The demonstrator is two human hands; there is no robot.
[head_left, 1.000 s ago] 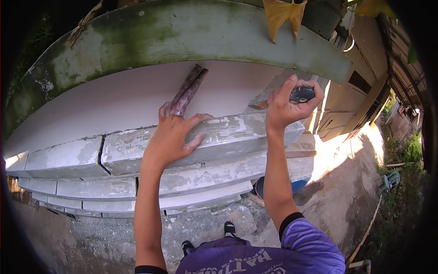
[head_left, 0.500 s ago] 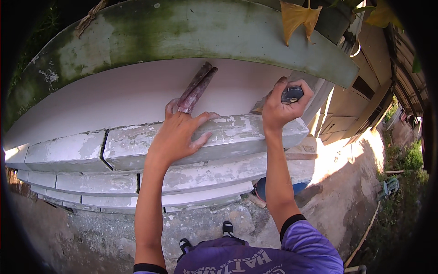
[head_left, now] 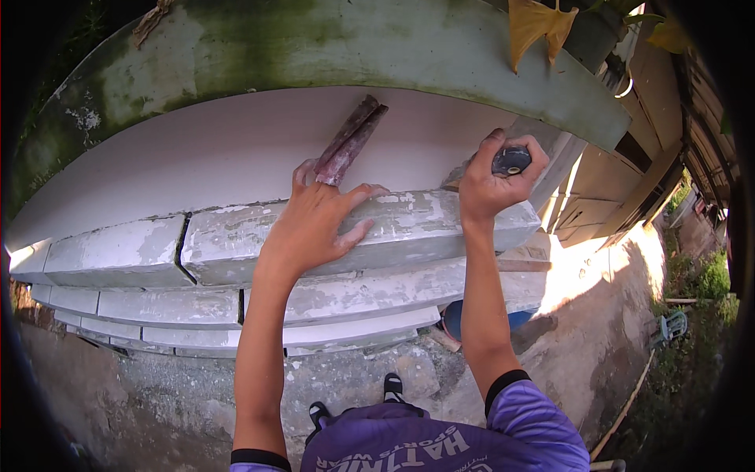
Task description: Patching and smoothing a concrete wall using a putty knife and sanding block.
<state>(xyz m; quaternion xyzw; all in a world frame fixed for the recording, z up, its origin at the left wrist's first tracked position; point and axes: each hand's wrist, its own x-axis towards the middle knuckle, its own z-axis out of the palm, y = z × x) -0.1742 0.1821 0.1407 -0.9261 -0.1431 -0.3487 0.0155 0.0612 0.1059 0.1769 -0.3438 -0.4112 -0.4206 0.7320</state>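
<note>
Right hand (head_left: 499,185): grip closed around a dark, rounded tool (head_left: 513,160), its end facing up between thumb and curled fingers. Position: right end of the white wall (head_left: 236,149), just above the top ledge (head_left: 409,206). A brown-grey edge (head_left: 452,185) shows to the left of the fist, near the line where wall meets ledge; probably the tool's working end, but the fist hides most of it. Contact with the wall: cannot tell.

Left hand (head_left: 307,228): palm down over the ledge, fingers spread, thumb apart toward the ledge's front. A narrow reddish bar (head_left: 351,145), grooved along its length and smeared with white, slants up and right from the knuckles, in front of the wall. Whether this grip is closed on the bar or only lies against it: cannot tell. Pale residue on the fingertips.

Ledge coat patchy, white over grey; a dark joint (head_left: 182,248) cuts it left of the left hand. Mossy slab (head_left: 275,47) overhangs the wall.

Step in hand (judgement): working the tool in the corner of wall and ledge, left hand seemingly bracing. Any further stroke would call for a firm right grip, the edge kept close to the corner, and knuckles clear of the slab.
</note>
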